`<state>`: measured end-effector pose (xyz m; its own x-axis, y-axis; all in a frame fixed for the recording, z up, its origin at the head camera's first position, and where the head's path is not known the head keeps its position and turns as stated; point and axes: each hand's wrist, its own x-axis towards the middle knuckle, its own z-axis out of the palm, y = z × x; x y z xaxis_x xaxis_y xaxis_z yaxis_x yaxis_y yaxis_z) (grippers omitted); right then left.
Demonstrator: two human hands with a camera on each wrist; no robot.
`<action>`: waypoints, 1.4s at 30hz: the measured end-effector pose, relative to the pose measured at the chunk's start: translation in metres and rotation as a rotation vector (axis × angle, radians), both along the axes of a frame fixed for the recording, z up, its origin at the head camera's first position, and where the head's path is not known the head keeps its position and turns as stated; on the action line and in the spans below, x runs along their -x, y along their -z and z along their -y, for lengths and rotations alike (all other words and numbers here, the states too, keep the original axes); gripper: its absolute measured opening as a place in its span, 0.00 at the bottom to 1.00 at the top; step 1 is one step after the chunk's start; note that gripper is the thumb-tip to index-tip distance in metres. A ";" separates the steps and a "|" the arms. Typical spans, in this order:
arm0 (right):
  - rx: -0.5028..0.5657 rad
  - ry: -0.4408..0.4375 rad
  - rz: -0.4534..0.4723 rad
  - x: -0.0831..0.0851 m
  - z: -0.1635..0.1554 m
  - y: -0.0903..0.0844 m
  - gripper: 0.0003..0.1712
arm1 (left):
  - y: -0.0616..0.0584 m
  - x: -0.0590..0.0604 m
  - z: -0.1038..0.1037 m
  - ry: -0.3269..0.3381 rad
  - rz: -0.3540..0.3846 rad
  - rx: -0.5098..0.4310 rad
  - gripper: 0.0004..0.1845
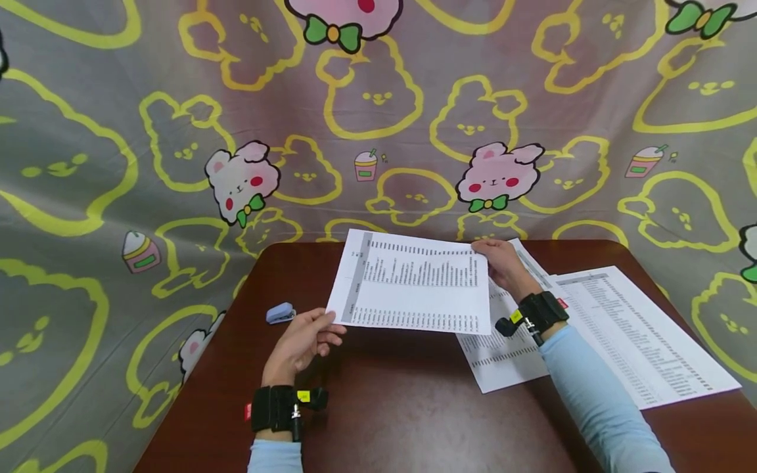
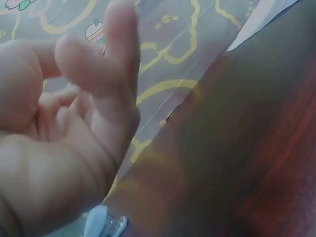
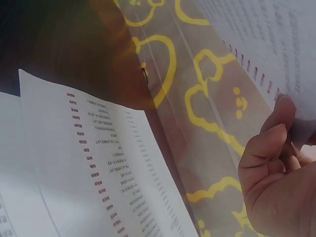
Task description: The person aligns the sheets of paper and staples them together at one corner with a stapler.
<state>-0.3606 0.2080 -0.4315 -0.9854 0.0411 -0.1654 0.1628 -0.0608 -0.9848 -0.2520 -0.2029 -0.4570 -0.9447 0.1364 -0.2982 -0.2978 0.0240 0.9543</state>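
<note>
Sheet [image 1: 414, 289], frame centre, long axis left-right: my right hand [image 1: 503, 266] pinches its far corner, left hand [image 1: 301, 341] holds its near corner.

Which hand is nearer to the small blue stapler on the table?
Left. The left hand is just right of the stapler, apart from it, at the lifted sheet's near corner. The right hand grips that sheet's far corner, across the table.
</note>
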 end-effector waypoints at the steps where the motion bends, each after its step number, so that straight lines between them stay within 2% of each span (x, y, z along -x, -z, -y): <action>1: -0.001 -0.007 -0.004 0.000 -0.001 -0.001 0.17 | -0.001 0.002 -0.001 -0.019 -0.002 0.003 0.16; 8: -0.096 -0.181 -0.059 -0.004 -0.014 -0.007 0.16 | -0.015 0.018 0.002 -0.142 0.010 0.023 0.15; 14: -0.191 -0.327 -0.074 -0.011 -0.026 -0.016 0.17 | -0.032 0.027 0.006 -0.181 -0.022 0.089 0.17; 21: -0.258 -0.429 -0.039 -0.017 -0.034 -0.020 0.13 | -0.043 0.036 0.007 -0.191 -0.052 0.146 0.14; 27: -0.307 -0.484 0.007 -0.029 -0.040 -0.029 0.12 | -0.053 0.043 0.007 -0.179 -0.059 0.203 0.19; 35: -0.286 -0.527 0.040 -0.034 -0.050 -0.038 0.15 | -0.061 0.055 0.004 -0.155 -0.103 0.260 0.20; 42: -0.243 -0.560 0.082 -0.047 -0.058 -0.032 0.16 | -0.068 0.057 -0.006 -0.136 -0.132 0.331 0.20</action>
